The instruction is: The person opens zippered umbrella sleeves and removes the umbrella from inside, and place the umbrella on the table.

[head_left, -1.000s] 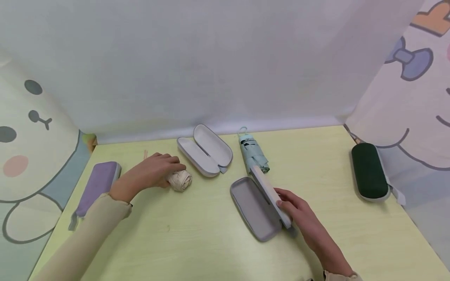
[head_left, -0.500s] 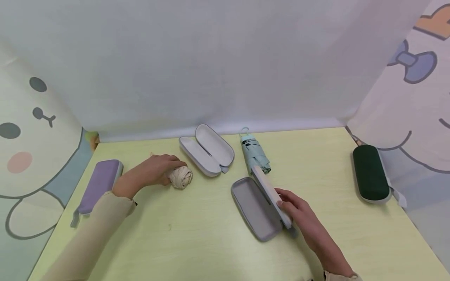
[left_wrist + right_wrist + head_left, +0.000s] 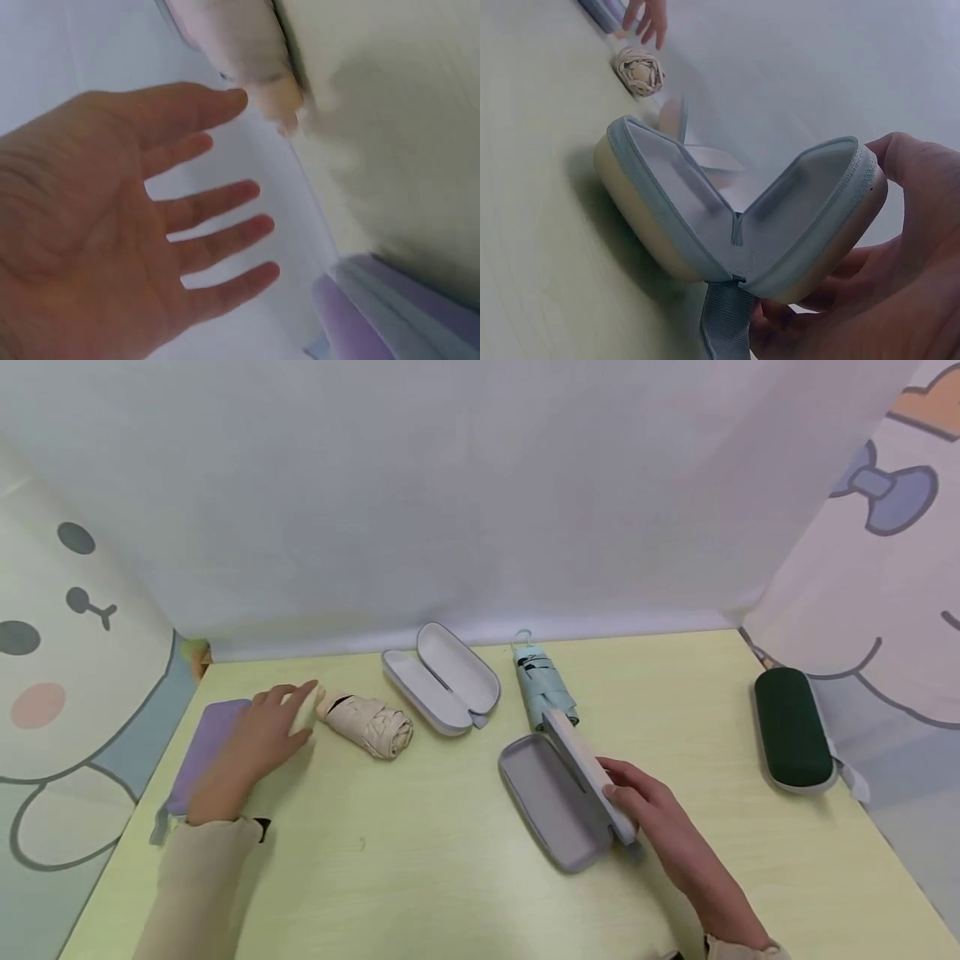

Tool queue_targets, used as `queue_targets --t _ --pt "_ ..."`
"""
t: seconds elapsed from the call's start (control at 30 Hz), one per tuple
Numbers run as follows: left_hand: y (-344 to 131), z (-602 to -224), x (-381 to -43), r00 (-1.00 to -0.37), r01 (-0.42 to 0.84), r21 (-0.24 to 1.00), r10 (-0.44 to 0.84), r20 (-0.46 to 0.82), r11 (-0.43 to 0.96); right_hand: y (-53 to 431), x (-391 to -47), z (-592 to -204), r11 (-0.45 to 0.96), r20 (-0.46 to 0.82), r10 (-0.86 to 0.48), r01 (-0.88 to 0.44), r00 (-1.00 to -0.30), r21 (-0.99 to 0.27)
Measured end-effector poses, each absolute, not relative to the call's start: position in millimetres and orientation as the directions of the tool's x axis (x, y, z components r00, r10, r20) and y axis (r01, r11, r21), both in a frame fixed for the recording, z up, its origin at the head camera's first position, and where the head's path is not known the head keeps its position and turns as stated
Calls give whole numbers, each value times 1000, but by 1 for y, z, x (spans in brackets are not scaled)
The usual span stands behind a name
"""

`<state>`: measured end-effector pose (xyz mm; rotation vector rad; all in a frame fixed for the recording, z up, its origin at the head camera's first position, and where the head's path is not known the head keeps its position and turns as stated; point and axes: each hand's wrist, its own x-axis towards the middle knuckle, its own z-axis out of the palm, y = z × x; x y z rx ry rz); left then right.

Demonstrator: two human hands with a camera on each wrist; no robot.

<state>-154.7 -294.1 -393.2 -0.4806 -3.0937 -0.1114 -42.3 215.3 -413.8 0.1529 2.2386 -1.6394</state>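
Note:
My left hand [image 3: 258, 735] hovers over the left of the table, fingers spread and holding nothing, as its palm [image 3: 105, 217] in the left wrist view confirms. Just right of its fingertips lies a beige folded umbrella [image 3: 371, 727], rolled end toward the middle. Partly hidden under the left hand and wrist is a purple zip case [image 3: 198, 760]. My right hand [image 3: 660, 822] grips the raised half of a pale zippered hard case [image 3: 551, 806] with a grey lining. In the right wrist view this case [image 3: 679, 195] gapes in a V, a grey strap [image 3: 727, 322] at its end.
Another zip case [image 3: 442, 681] lies spread flat at the back middle, showing its pale lining. Beside it is a light blue folded umbrella [image 3: 543, 685], near the held case's far end. A dark green case [image 3: 791, 727] sits by the right edge. A white curtain [image 3: 465, 510] hangs behind.
My left hand has let go of the beige umbrella and drawn back to the left, its fingers spreading. The umbrella stays on the table. My right hand keeps its grip on the case.

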Motion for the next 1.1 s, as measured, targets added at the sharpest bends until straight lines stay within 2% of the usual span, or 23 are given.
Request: queue_targets --t 0.1,0.17,0.2,0.27,0.4,0.53,0.67,1.1 --pt "-312 -392 -151 -981 194 64 195 -3 979 219 -42 -410 321 -329 -141 271 -934 -907" --pt "-325 -393 -147 -993 106 86 110 -40 991 220 -44 -409 319 -310 -159 249 -937 -915" --pt "-330 -393 -144 -995 55 134 65 -76 990 222 -44 -407 318 -300 -166 237 -939 -918" --pt "-341 -394 -140 -991 -47 210 -19 -134 977 224 -47 -405 316 -281 -180 215 -943 -924" --pt "-356 -396 -133 -966 -155 273 -88 -241 950 232 -52 -398 324 -252 -185 183 -950 -928" --pt "-364 -397 -132 -938 -198 292 -94 -334 936 241 -57 -391 307 -217 -178 156 -960 -939" --pt "-366 -397 -133 -922 -217 283 -102 -373 934 248 -65 -387 252 -183 -171 137 -968 -958" --pt "-362 -398 -133 -923 -211 294 -91 -374 932 278 -104 -398 -117 -98 -142 115 -985 -986"
